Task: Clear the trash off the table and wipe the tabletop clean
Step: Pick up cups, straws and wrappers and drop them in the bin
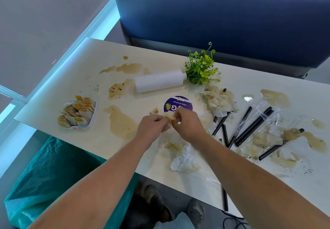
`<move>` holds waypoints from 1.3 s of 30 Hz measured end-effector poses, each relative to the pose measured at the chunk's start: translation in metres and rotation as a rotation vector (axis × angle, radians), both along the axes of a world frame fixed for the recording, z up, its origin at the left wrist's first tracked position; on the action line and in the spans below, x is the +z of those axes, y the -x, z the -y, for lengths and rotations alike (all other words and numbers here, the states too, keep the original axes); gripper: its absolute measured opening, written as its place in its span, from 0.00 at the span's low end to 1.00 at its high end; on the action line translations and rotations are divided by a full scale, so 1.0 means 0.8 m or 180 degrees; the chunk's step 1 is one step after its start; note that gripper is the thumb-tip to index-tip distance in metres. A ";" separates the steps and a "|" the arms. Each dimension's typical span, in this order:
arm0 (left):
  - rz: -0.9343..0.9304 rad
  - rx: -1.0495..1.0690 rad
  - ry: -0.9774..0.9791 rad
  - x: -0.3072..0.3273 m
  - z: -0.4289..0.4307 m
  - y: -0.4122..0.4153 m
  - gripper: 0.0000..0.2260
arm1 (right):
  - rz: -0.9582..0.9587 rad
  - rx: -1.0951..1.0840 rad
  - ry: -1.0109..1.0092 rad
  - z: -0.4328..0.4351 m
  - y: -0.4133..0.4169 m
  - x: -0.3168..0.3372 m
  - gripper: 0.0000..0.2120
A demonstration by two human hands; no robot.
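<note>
Over the middle of the cream table [85, 71], my left hand [151, 126] and my right hand [187, 121] meet, and both pinch one small stained wad of tissue [169, 116]. Under them lies a round purple card [176, 103]. More soiled tissues lie near the front edge [184, 161] and further right [219, 100]. Several black straws [250, 127] and clear wrappers [267, 111] are scattered to the right. Brown spills [121, 123] stain the tabletop.
A white bottle vase [159, 80] with green plastic flowers [201, 68] lies on its side at the back. A tray of sachets [78, 112] sits at the left. A green bin bag [53, 175] hangs open below the table's left front. A blue sofa [223, 14] stands behind.
</note>
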State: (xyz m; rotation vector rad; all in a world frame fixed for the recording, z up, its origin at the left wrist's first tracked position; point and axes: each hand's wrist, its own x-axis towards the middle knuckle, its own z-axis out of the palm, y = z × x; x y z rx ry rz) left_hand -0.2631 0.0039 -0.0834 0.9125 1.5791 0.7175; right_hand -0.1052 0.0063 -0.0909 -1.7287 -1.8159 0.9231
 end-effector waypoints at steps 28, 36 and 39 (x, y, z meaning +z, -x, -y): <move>-0.0455 -0.0204 -0.0103 0.014 -0.005 -0.094 0.05 | 0.1841 -0.0281 0.0864 0.014 -0.174 -0.019 0.18; -0.0480 -0.0229 -0.0111 0.015 -0.006 -0.100 0.04 | 0.1542 -0.0569 0.0911 0.006 -0.177 -0.024 0.10; -0.0475 -0.0215 -0.0108 0.015 -0.005 -0.103 0.04 | 0.1079 -0.0941 0.0990 0.003 -0.177 -0.021 0.09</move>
